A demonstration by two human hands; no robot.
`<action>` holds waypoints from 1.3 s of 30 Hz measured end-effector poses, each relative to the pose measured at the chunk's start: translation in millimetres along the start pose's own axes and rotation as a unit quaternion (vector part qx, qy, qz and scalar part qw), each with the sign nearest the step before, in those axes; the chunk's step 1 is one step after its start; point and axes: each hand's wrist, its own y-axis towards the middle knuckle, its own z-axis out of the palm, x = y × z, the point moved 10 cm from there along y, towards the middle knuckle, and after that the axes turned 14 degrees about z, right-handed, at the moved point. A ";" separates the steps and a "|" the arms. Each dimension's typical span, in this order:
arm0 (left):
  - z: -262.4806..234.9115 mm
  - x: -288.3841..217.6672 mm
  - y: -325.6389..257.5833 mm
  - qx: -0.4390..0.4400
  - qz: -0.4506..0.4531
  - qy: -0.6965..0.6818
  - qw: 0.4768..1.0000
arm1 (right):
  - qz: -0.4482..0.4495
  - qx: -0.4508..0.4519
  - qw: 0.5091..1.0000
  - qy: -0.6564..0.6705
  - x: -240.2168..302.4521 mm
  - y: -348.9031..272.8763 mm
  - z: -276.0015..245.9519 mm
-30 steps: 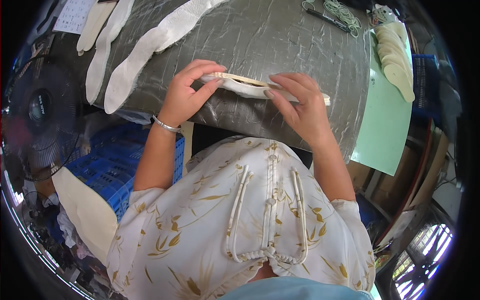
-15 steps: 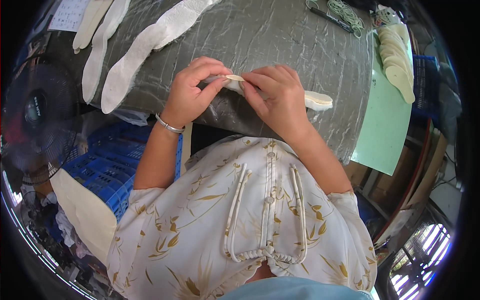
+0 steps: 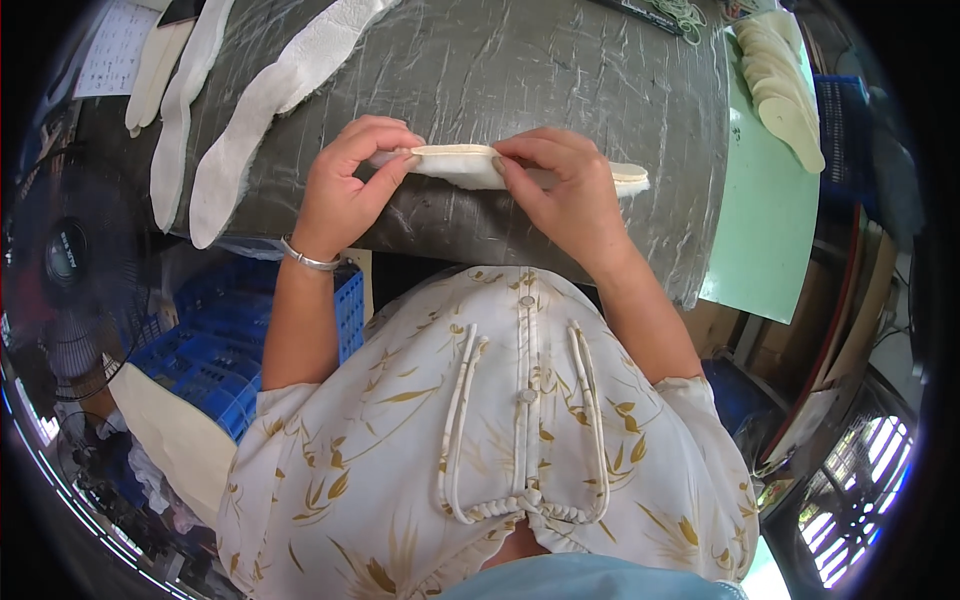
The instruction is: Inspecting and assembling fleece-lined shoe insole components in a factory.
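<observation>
A white fleecy insole (image 3: 462, 168) with a cream layer along its upper edge is held sideways just above the near part of the table. My left hand (image 3: 360, 178) pinches its left end between thumb and fingers. Further right, my right hand (image 3: 568, 190) pinches the same edge, and the insole's other end sticks out past that hand. The stretch between the two hands is in plain sight; my right fingers cover part of the rest.
The dark, plastic-covered table (image 3: 480, 80) bears long white fleecy strips (image 3: 235, 150) on the left. To the right, overlapping cream insole pieces (image 3: 785, 115) lie on a green sheet (image 3: 755, 240). Blue crates (image 3: 205, 365) and a fan (image 3: 70, 250) stand at left. Green cord (image 3: 685, 18) lies at the far edge.
My hands have moved apart along the insole, the left one going leftward, so a longer stretch of its edge shows between them. The whole view has shifted slightly.
</observation>
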 end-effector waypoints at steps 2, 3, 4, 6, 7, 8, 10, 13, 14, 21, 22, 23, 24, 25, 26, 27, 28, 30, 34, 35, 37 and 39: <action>4.4 -16.4 8.8 0.049 0.033 0.120 0.991 | -0.089 -0.067 0.993 -0.046 16.2 -6.1 -7.0; 8.8 -31.7 13.7 0.066 0.087 0.194 0.975 | -0.094 -0.062 0.993 -0.043 16.7 -6.2 -4.3; 17.7 -39.4 17.0 0.071 0.105 0.211 0.969 | -0.112 -0.066 0.991 -0.041 20.0 -9.2 -3.6; 26.0 -48.6 24.0 0.072 0.122 0.230 0.963 | -0.124 -0.070 0.989 -0.039 21.1 -13.1 -4.2; 39.0 -43.9 26.4 0.123 0.106 0.209 0.964 | -0.127 -0.058 0.989 -0.047 20.5 -14.8 -3.3; 50.1 -38.8 26.5 0.173 0.085 0.186 0.963 | -0.123 -0.044 0.990 -0.054 18.4 -15.7 -2.2; 52.7 -39.4 28.6 0.178 0.084 0.178 0.964 | -0.121 -0.061 0.989 -0.063 14.6 -20.4 -12.3; 54.6 -36.1 27.4 0.176 0.062 0.147 0.971 | -0.097 -0.053 0.991 -0.079 4.3 -23.5 -19.3; 54.0 -36.7 27.5 0.172 0.065 0.151 0.971 | -0.108 -0.055 0.990 -0.073 5.2 -24.6 -19.5; 54.4 -38.9 27.3 0.163 0.059 0.161 0.972 | -0.130 -0.100 0.984 -0.065 7.8 -22.9 -13.7; 54.4 -39.0 27.9 0.163 0.060 0.161 0.972 | -0.132 -0.106 0.983 -0.068 7.1 -22.0 -14.1; 54.5 -39.0 28.3 0.165 0.061 0.163 0.971 | -0.129 -0.111 0.983 -0.072 5.5 -21.0 -14.4; 54.3 -38.3 28.8 0.166 0.059 0.162 0.971 | -0.129 -0.115 0.982 -0.073 4.3 -20.9 -15.2; 54.4 -37.7 29.1 0.166 0.059 0.160 0.971 | -0.132 -0.118 0.982 -0.074 3.7 -21.3 -15.7; 54.5 -36.8 29.4 0.167 0.058 0.162 0.971 | -0.136 -0.129 0.979 -0.079 3.3 -22.0 -17.7; 54.7 -36.3 29.3 0.168 0.059 0.161 0.971 | -0.134 -0.137 0.978 -0.086 2.0 -22.4 -19.2; 55.4 -35.5 28.8 0.171 0.057 0.164 0.970 | -0.127 -0.133 0.980 -0.073 -0.6 -21.8 -20.3; 55.2 -36.0 28.4 0.170 0.063 0.169 0.969 | -0.131 -0.126 0.980 -0.081 -1.9 -22.4 -20.5; 54.5 -37.4 29.4 0.174 0.061 0.167 0.969 | -0.109 -0.102 0.986 -0.069 -8.1 -20.2 -24.0; 54.4 -39.0 30.6 0.176 0.063 0.165 0.969 | -0.097 -0.094 0.988 -0.074 -10.0 -18.5 -23.0; 56.9 -43.7 32.8 0.180 0.067 0.161 0.968 | -0.103 -0.084 0.988 -0.081 -7.4 -19.6 -21.6; 66.2 -49.9 33.3 0.203 0.087 0.232 0.947 | -0.112 -0.089 0.986 -0.083 -4.4 -21.1 -22.6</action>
